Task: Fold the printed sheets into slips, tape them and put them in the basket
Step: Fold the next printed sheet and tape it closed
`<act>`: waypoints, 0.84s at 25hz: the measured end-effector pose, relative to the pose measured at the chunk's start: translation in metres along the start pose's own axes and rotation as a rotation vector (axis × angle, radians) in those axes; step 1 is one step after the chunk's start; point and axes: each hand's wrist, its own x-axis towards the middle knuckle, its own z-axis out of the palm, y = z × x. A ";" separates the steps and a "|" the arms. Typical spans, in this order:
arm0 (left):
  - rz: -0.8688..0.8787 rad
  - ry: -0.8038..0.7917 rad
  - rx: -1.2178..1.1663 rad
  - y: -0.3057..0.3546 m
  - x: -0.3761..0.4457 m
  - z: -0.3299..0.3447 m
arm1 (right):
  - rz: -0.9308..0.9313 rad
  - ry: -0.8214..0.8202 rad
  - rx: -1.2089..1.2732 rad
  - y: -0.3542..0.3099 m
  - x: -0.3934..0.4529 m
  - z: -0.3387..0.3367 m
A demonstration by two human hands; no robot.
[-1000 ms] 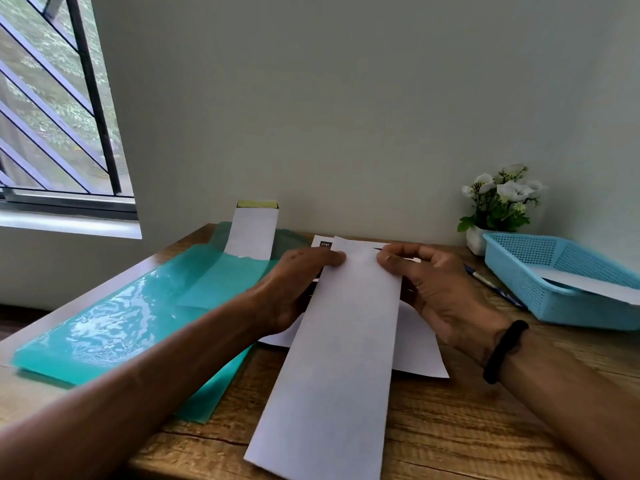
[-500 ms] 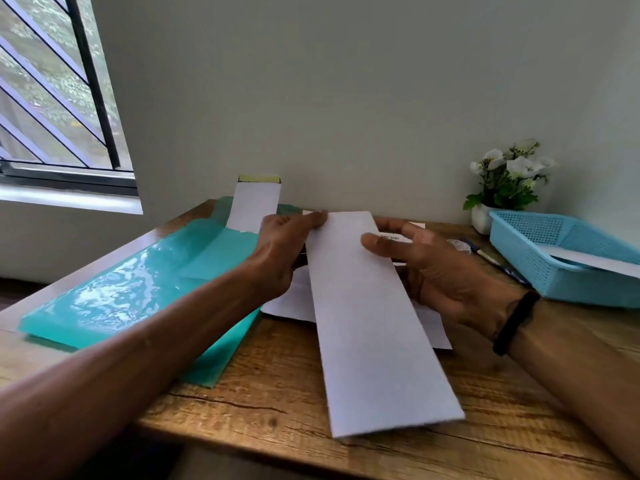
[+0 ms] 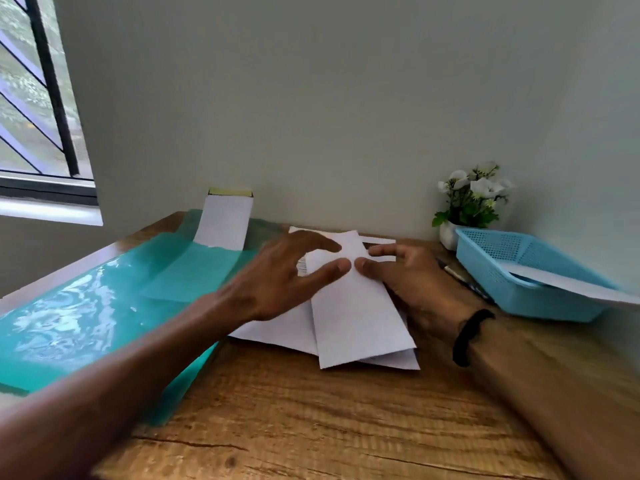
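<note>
A long folded white slip lies on the pile of printed sheets in the middle of the wooden table. My left hand is over the slip's far left edge with its fingers spread and its thumb tip touching the paper. My right hand is at the slip's right edge, thumb on top of the paper. The two thumbs nearly meet. At the right stands the blue basket, and one white slip lies in it, sticking out over its rim.
A glossy teal folder covers the table's left side, with a white paper strip leaning on the wall behind it. A pen lies between my right hand and the basket. A small flower pot stands at the wall.
The slip was held up and hung over the table's front edge. It now lies flat on the pile, farther back. Both hands came down with it and the left fingers spread.
</note>
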 end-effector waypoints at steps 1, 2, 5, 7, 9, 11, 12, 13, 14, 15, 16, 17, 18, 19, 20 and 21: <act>-0.004 -0.138 0.035 0.003 -0.002 0.001 | -0.052 0.037 -0.161 0.000 0.002 -0.001; -0.021 -0.260 0.085 0.003 -0.003 0.004 | -0.131 0.086 -0.311 -0.003 0.002 -0.004; -0.078 -0.433 0.162 0.003 -0.002 0.003 | -0.329 0.274 -0.514 -0.015 0.007 -0.026; -0.077 -0.445 0.159 0.001 -0.001 0.001 | -0.356 0.375 -0.694 -0.022 0.012 -0.050; -0.052 -0.448 0.166 -0.002 0.001 0.001 | -0.283 0.391 -0.873 -0.017 0.017 -0.067; -0.039 -0.443 0.159 -0.006 0.003 0.002 | -0.180 0.364 -0.988 -0.007 0.022 -0.071; -0.036 -0.437 0.152 -0.008 0.004 0.002 | -0.143 0.355 -1.025 -0.001 0.024 -0.070; -0.033 -0.432 0.143 -0.009 0.005 0.001 | -0.124 0.354 -1.039 0.005 0.026 -0.068; -0.025 -0.422 0.136 -0.010 0.005 0.001 | -0.129 0.362 -1.035 0.010 0.027 -0.066; -0.009 -0.400 0.131 -0.012 0.005 0.001 | -0.143 0.374 -1.021 0.013 0.028 -0.065; 0.010 -0.364 0.122 -0.014 0.005 0.001 | -0.163 0.385 -1.009 0.015 0.028 -0.063; 0.031 -0.310 0.106 -0.015 0.005 0.002 | -0.181 0.395 -0.997 0.017 0.029 -0.062; 0.054 -0.244 0.085 -0.016 0.005 0.002 | -0.201 0.406 -0.985 0.020 0.030 -0.062; 0.076 -0.174 0.072 -0.017 0.005 0.003 | -0.220 0.421 -0.978 0.022 0.032 -0.063; 0.100 -0.110 0.072 -0.018 0.006 0.004 | -0.233 0.436 -0.981 0.024 0.034 -0.064; 0.124 -0.057 0.082 -0.020 0.006 0.005 | -0.244 0.452 -0.994 0.025 0.035 -0.065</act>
